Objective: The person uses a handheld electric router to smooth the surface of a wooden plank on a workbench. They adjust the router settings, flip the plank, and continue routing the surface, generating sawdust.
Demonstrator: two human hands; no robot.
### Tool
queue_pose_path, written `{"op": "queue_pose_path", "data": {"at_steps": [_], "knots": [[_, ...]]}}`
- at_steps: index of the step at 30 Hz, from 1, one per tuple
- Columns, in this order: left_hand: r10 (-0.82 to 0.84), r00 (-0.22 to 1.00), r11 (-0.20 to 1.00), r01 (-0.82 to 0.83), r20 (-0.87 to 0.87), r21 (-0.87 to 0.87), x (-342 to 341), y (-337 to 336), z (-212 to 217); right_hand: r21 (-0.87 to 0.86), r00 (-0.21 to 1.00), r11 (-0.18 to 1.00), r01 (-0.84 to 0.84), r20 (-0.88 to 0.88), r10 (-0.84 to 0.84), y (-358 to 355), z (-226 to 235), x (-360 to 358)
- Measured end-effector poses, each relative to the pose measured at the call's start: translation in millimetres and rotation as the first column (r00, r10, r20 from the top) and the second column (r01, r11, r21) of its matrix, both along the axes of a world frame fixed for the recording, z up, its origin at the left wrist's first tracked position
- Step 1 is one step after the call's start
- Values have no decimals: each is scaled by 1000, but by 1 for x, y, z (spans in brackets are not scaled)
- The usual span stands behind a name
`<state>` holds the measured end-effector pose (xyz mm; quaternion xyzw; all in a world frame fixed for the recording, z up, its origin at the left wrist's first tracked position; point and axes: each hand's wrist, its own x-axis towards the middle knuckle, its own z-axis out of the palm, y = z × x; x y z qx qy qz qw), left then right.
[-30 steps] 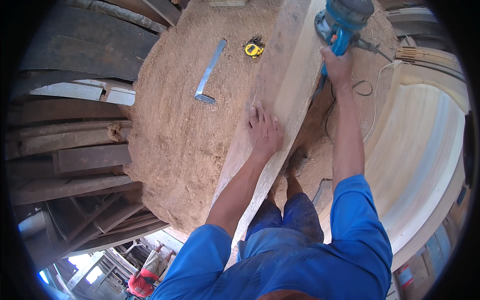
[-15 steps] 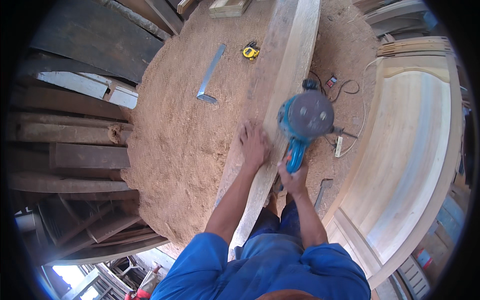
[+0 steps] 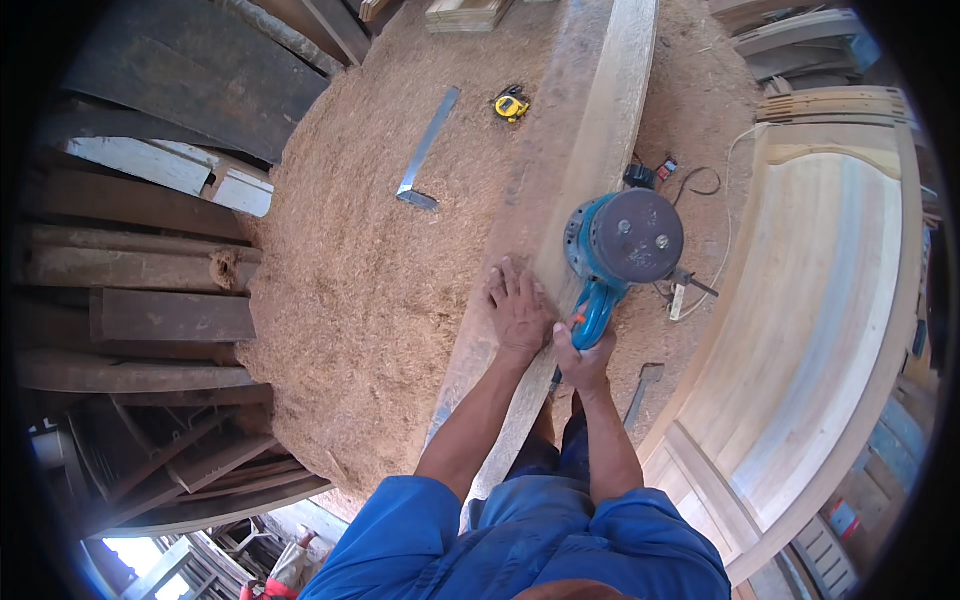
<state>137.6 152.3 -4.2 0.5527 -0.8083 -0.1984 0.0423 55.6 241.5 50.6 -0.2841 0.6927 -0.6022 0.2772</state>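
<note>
My right hand [image 3: 583, 360] is wrapped round the handle of a teal power tool [image 3: 590, 255] with a large round dark plate facing up and an orange switch by the handle. The tool is at the right edge of a long wooden board [image 3: 575, 170] that runs away from me; its underside is hidden. My left hand [image 3: 520, 312] lies on the board with its fingers stretched out, just left of the tool's handle. To the left, on the shavings, are a metal square [image 3: 428, 150] and a yellow tape measure [image 3: 510, 106].
A panelled wooden door [image 3: 810, 300] lies at the right. Cords and a white socket strip [image 3: 678, 300] are on the floor beside the board, with a metal hand tool [image 3: 642, 390] nearer me. Stacked dark planks [image 3: 175, 315] line the left side; wood shavings [image 3: 350, 300] cover the ground.
The view has shifted slightly. My left hand has slid a little toward me along the board, and the tool's round plate has turned slightly in my right hand.
</note>
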Motion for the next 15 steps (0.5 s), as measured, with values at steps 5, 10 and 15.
{"op": "queue_pose_path", "data": {"at_steps": [5,10,15], "knots": [[-5,1000,1000,5,-22,-14,0,0,6,-74,999,997,6,34,-3,-19,0,-16],[-18,1000,999,17,-17,-50,-3,-1,11,-79,999,996,40,39,-37,-40,0,-36],[-10,999,998,8,-40,-66,-4,-1,13,-93,995,994,61,88,-53,-61,8,-54]]}}
